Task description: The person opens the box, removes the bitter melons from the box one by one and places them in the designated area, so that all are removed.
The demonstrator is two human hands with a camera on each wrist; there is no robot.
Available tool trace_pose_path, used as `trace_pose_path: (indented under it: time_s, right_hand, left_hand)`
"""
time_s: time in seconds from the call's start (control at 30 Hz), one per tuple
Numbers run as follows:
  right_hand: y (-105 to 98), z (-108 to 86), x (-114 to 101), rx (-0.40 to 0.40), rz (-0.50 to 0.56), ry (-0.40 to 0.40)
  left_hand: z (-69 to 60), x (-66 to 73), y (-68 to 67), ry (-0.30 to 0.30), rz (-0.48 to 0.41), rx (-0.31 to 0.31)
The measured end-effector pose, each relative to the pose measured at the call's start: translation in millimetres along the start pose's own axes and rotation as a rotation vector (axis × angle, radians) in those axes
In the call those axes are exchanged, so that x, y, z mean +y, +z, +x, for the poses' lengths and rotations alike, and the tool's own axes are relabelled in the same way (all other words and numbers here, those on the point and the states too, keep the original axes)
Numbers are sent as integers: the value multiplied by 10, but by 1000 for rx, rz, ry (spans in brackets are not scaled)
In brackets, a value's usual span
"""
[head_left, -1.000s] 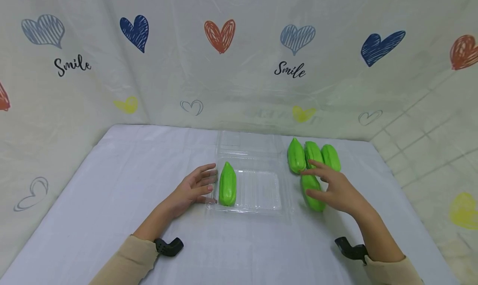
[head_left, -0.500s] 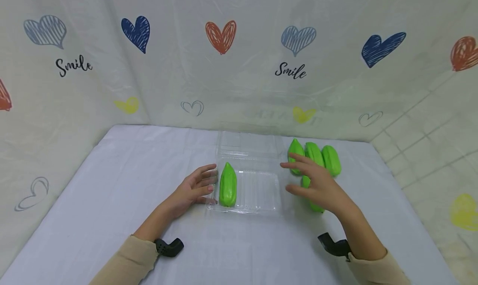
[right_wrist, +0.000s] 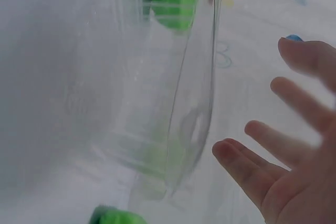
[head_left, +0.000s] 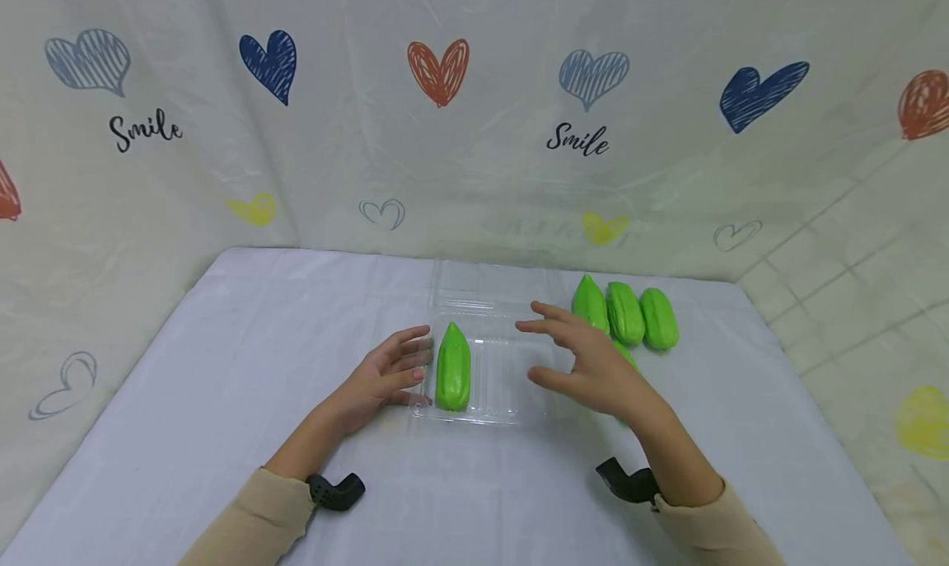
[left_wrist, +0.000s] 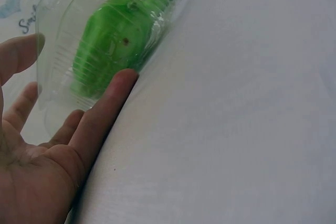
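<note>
A clear plastic clamshell box (head_left: 482,421) lies in the middle of the table, its lid (head_left: 497,282) folded back. One green, ridged, vegetable-shaped piece (head_left: 453,368) with a pointed far end lies lengthwise at the box's left side. My left hand (head_left: 380,381) has its fingers spread along the left wall; the left wrist view shows the fingertips (left_wrist: 125,75) at the box's edge. Over the box's right part hovers my right hand (head_left: 593,368), fingers extended and nothing in them. Behind this hand another green piece (head_left: 626,353) is mostly hidden.
Right of the lid, three similar green pieces lie side by side: a pointed one (head_left: 590,302), a middle one (head_left: 625,313) and an outer one (head_left: 659,319). White cloth covers the table (head_left: 296,319). A heart-printed curtain (head_left: 489,162) hangs behind it.
My right hand has moved left, from over the green pieces to over the box's right side. My left hand, the box and the piece in it have stayed put.
</note>
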State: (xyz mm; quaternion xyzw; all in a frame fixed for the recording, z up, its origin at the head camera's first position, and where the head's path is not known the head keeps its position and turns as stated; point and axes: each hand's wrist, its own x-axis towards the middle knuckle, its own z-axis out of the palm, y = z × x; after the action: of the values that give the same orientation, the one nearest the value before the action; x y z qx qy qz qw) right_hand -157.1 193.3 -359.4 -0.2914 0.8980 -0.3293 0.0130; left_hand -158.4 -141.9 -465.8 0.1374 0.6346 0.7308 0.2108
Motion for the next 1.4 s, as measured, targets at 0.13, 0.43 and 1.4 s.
trace_pose_path:
  time_s: [0.13,0.43,1.4]
  right_hand:
    - [62,66,-64,-11,14,-26]
    - [219,144,-131,-44,27,-43]
    - [650,378,-237,-147,159,-16]
  left_hand:
    - [2,-5,-6,4,0,-1]
    - [2,-3,-4,3,-6,-3]
    - [1,-11,-20,8,-4,-15]
